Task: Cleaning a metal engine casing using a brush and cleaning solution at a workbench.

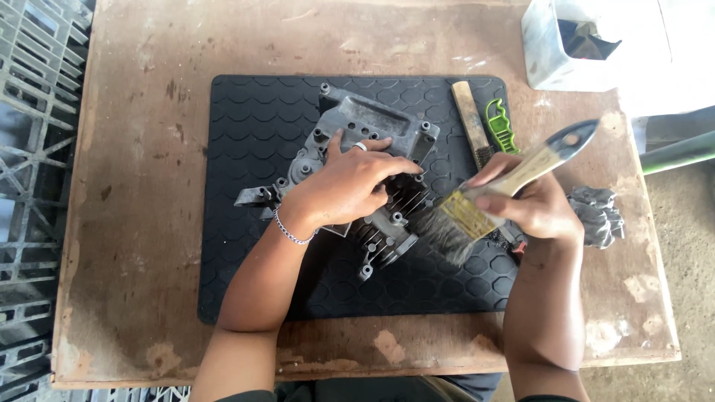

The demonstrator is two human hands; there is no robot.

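A grey metal engine casing with cooling fins [365, 126] lies on a black rubber mat [246, 223] on a worn wooden table. My left hand [350, 186] rests flat on top of the casing, holding it down; a ring and a wrist chain show. My right hand [532, 201] grips the wooden handle of a wide paintbrush [465, 219]. Its dark bristles touch the fins at the casing's right side.
A wooden-handled wire brush [469, 119] and a green plastic tool [500, 126] lie on the mat's far right. A crumpled grey rag [599, 212] sits right of my right hand. A cut white container [573, 45] stands at the table's far right corner [134, 74]. Grey plastic crates [33, 149] line the left.
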